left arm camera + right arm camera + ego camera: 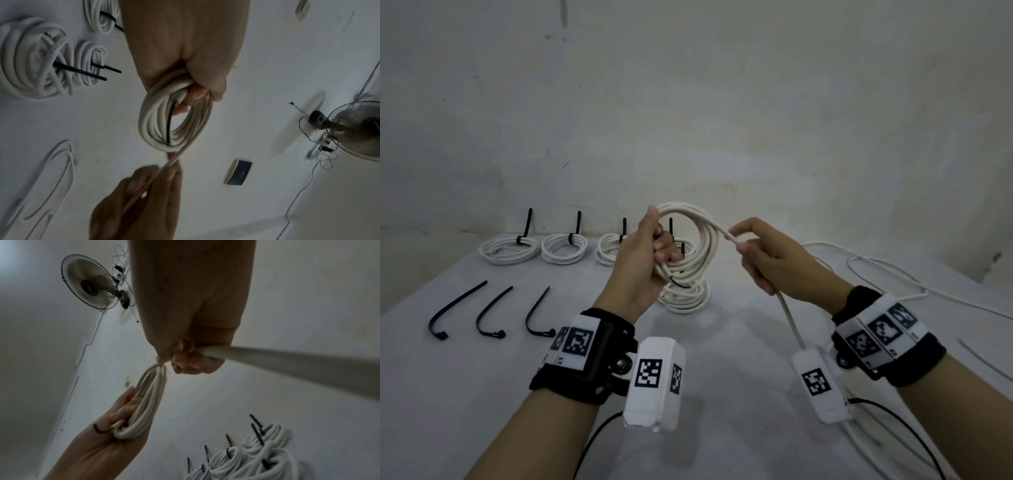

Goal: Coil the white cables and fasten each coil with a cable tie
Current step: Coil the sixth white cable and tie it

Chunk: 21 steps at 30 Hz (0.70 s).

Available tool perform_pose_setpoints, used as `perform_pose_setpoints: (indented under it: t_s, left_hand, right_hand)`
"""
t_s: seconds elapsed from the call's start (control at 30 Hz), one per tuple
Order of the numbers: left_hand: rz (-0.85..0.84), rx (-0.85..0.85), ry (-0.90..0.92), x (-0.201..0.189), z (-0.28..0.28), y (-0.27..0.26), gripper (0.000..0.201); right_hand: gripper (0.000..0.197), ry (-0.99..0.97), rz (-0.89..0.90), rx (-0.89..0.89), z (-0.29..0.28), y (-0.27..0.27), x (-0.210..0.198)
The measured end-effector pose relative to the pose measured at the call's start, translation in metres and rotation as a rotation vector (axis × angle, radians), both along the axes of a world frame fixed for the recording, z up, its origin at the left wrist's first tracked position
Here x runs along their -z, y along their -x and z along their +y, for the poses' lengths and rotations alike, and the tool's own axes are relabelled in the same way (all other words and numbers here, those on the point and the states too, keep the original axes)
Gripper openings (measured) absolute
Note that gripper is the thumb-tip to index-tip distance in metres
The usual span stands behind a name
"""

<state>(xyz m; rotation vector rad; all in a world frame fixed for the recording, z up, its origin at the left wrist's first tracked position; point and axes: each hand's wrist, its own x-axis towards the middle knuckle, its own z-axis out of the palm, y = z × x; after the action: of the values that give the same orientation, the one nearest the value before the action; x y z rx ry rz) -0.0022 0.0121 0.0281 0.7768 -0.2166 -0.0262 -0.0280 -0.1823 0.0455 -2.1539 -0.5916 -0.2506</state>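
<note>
Above the table's middle, my left hand (654, 246) grips a white cable coil (700, 240) of several loops, held upright; the same coil (174, 120) shows in the left wrist view with a short black wire end inside it. My right hand (750, 246) pinches the free strand of that cable (787, 315) just right of the coil, and the strand drops past my right wrist toward the table's front. In the right wrist view the strand (287, 360) runs out to the right from my curled fingers (191, 360). Three loose black cable ties (493, 313) lie at the left.
Several tied white coils (510, 248) with upright black tie tails stand in a row along the back, and one more coil (685, 296) lies under my left hand. Loose white cable (893, 274) trails over the table's right side. A wall rises behind the table.
</note>
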Motion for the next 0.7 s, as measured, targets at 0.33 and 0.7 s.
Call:
perform_pose_setpoints:
  t_s: [0.33, 0.7]
  left_hand:
    - [0.077, -0.144, 0.258, 0.002, 0.022, -0.014, 0.037]
    - [-0.050, -0.267, -0.186, 0.007, -0.017, 0.004, 0.032]
  right_hand:
    - [0.034, 0.544, -0.045, 0.085, -0.043, 0.018, 0.018]
    - [0.041, 0.754, -0.736, -0.239, 0.031, 0.040, -0.004]
